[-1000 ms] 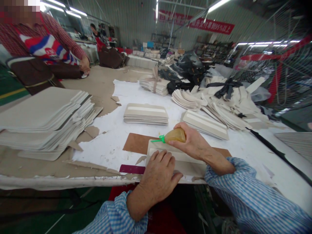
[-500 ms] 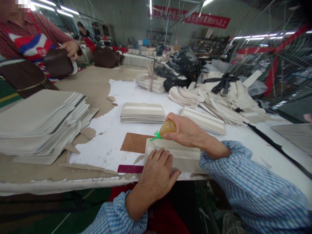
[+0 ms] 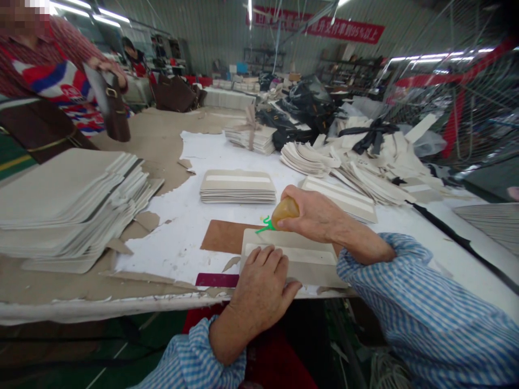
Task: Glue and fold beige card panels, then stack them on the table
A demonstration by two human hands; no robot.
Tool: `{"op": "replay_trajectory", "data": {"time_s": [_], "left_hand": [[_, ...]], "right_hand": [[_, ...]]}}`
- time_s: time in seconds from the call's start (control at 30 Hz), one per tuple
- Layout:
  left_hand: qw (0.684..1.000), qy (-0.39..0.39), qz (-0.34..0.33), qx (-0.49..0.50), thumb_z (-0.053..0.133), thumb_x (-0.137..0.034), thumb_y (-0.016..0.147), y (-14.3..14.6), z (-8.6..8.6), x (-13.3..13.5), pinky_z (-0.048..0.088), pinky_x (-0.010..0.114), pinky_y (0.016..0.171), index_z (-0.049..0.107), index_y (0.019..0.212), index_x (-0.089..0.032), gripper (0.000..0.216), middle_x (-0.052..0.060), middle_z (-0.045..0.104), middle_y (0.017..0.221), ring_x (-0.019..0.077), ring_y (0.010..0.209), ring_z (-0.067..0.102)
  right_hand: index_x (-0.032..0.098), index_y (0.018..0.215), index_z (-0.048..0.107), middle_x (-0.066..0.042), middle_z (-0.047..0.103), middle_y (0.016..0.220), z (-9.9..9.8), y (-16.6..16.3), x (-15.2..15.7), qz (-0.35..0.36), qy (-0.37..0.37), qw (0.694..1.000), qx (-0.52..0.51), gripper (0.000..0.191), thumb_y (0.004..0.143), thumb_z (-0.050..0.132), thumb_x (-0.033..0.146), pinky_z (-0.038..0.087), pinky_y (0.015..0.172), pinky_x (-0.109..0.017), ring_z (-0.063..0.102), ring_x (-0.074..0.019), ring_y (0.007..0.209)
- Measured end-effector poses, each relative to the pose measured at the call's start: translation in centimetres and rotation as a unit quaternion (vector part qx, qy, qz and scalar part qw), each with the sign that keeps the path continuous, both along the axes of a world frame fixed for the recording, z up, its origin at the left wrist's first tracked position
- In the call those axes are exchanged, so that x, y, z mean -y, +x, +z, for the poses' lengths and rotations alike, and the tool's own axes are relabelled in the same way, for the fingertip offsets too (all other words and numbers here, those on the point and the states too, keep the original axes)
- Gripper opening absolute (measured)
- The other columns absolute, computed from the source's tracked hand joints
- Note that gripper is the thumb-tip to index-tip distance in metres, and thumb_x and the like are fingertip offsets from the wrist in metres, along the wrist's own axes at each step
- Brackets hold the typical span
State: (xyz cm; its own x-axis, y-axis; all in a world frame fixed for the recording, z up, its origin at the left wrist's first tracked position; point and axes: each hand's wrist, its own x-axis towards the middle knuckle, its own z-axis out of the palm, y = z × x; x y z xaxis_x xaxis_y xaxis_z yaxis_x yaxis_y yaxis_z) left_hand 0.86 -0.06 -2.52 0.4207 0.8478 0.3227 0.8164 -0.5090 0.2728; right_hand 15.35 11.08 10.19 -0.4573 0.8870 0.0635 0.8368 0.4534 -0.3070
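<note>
My right hand [image 3: 310, 213] is closed around a yellowish squeeze bottle [image 3: 285, 213] with a green nozzle [image 3: 266, 225]. The bottle is tilted, its tip at the upper left edge of a beige panel [image 3: 312, 273] with a pale strip across it. On the panel's left part my left hand [image 3: 261, 286] lies flat, fingers stretched out, holding nothing. A brown board [image 3: 223, 236] shows from under the panel, and a dark purple strip [image 3: 217, 280] lies left of my left hand.
Beyond the panel stand a stack of beige panels [image 3: 238, 189] and a second stack [image 3: 344, 200]. Tall piles of grey sheets [image 3: 68, 200] fill the left. Loose cut pieces [image 3: 365, 167] and black bags [image 3: 308, 102] lie behind. At the far left a person holds a brown piece [image 3: 115, 108].
My right hand and the bottle have moved slightly right along the panel's upper edge. My left hand stays in place. The person at the left has turned the brown piece upright.
</note>
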Motion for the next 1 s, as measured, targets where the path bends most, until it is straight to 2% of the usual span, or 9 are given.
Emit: {"op": "replay_trajectory", "data": {"time_s": [0.27, 0.67, 1.0], "left_hand": [[1.000, -0.003, -0.002, 0.000, 0.062, -0.050, 0.101, 0.0, 0.2, 0.0, 0.043, 0.056, 0.118, 0.065, 0.130, -0.012, 0.047, 0.017, 0.067, 0.138, 0.0342, 0.133, 0.056], [1.000, -0.015, -0.001, 0.001, 0.063, -0.048, 0.100, -0.2, 0.2, 0.0, 0.042, 0.056, 0.120, 0.064, 0.131, -0.011, 0.048, 0.016, 0.066, 0.139, 0.0353, 0.134, 0.055], [1.000, -0.008, -0.003, 0.000, 0.064, -0.047, 0.099, 0.0, 0.1, 0.0, 0.042, 0.056, 0.119, 0.064, 0.131, -0.011, 0.048, 0.016, 0.067, 0.138, 0.0354, 0.134, 0.056]], "right_hand": [[0.023, 0.093, 0.054, -0.002, 0.066, 0.078, 0.1, 1.1, -0.2, -0.026, -0.008, 1.000, -0.003, 0.032, 0.077, 0.077, 0.038, 0.028, 0.059, -0.032, 0.054, -0.0200, 0.066], [0.023, 0.098, 0.055, -0.004, 0.067, 0.081, 0.2, -0.8, 0.3, -0.019, -0.025, 0.999, -0.026, 0.033, 0.078, 0.077, 0.038, 0.032, 0.062, -0.033, 0.059, -0.0228, 0.072], [0.022, 0.106, 0.057, -0.007, 0.070, 0.091, -0.1, -1.1, 0.0, 0.006, -0.002, 1.000, -0.002, 0.036, 0.081, 0.074, 0.040, 0.032, 0.064, -0.033, 0.060, -0.0250, 0.077]]}}
